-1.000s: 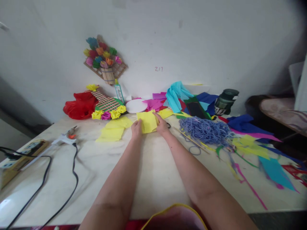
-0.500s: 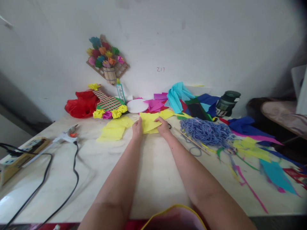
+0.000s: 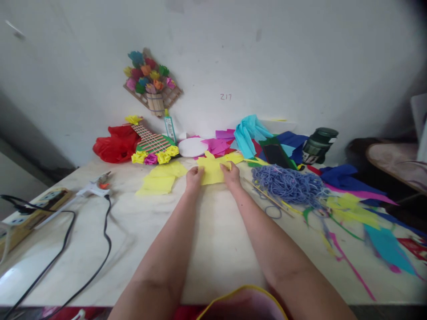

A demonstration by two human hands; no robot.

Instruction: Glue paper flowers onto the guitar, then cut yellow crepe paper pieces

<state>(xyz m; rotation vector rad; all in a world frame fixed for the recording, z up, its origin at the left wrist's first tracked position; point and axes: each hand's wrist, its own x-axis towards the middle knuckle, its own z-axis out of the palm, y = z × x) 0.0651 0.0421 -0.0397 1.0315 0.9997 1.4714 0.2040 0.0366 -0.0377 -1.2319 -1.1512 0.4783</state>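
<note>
Between my two hands is a sheet of yellow crepe paper (image 3: 212,172), held just over the table. My left hand (image 3: 194,178) is closed on its left edge. At the right edge, my right hand (image 3: 231,174) pinches the paper with thumb and fingers. More cut pieces of yellow crepe paper (image 3: 156,183) lie flat to the left of my left hand. Behind the held sheet are a white round disc (image 3: 192,147) and magenta paper (image 3: 218,146).
A hot glue gun (image 3: 96,186) and a power strip (image 3: 36,211) with black cords lie on the left. Tangled blue-purple yarn (image 3: 288,184), a thin stick (image 3: 270,198) and paper scraps are on the right. A dark green jar (image 3: 319,146) stands at the back, near a paper-flower craft (image 3: 151,144).
The yellow sheet is stretched a little wider and lower between my hands. My right hand has shifted its grip along the right edge. The view has moved slightly.
</note>
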